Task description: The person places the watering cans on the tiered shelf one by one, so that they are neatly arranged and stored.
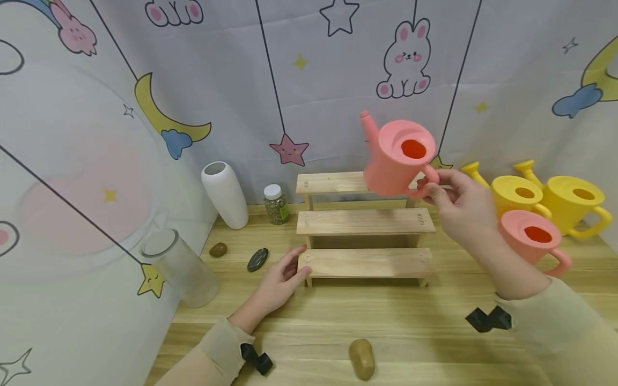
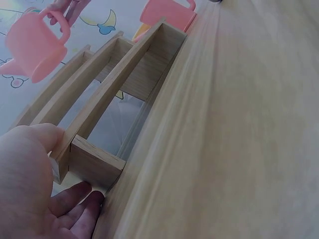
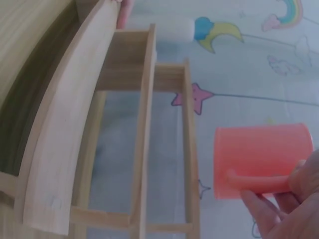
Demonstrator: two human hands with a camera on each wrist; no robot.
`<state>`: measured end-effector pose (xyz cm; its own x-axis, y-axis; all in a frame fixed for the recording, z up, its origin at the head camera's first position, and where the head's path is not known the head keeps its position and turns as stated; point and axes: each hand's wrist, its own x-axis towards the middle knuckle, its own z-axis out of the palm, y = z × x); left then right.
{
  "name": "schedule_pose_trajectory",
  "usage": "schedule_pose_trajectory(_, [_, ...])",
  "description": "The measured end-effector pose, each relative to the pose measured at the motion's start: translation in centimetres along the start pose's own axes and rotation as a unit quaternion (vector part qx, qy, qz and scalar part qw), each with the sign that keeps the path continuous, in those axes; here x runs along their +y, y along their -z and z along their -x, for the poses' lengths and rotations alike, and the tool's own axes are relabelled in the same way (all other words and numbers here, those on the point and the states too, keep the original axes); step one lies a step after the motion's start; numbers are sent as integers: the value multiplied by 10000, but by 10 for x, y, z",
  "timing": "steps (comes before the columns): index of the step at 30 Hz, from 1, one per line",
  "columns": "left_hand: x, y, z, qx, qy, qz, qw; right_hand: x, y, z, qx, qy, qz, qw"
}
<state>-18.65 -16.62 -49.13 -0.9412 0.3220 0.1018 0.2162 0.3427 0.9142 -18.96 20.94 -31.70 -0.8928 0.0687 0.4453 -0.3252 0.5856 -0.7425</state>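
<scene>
1. Printed cloth (image 1: 333,80) with rabbits and stars hangs, lightly creased, across the top of the frame; below it we see a grained wood tabletop (image 1: 299,332).
2. Right of centre we find the pink watering can (image 1: 390,167), held in the air near the top tier of the wooden shelf (image 1: 364,221), not resting on it. The right hand (image 1: 465,206) pinches its handle between thumb and fingers.
3. We judge the work partway: this can is off the tabletop but not yet set down. At the right edge, a second pink can (image 1: 523,241) and two yellow watering cans (image 1: 574,201) stand on the tabletop, seemingly untouched.
4. The held can looks like smooth, matte plastic: rounded body, slim spout, looped handle.
5. Mid-frame, the shelf's three straight, pale planks rise in steps. The left hand (image 1: 277,279) grips the lowest plank's left end, thumb toward its front edge.
6. Farther left we see a smooth white vase (image 1: 227,198), a lidded jar (image 1: 276,209), a cloudy, see-through vessel (image 1: 185,273), a brown stone (image 1: 218,250) and a glossy dark stone (image 1: 258,259); at bottom centre lies a tan stone (image 1: 362,359).
</scene>
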Motion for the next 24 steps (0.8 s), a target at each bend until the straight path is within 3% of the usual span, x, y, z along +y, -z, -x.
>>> schedule_pose_trajectory(17, [2,0,0,-54,-2,-29,10000,-23,-31,-23,-617,-13,504,9968])
schedule_pose_trajectory(24, [1,-1,0,5,-59,-107,9999,-32,-43,-34,-679,163,609,9957])
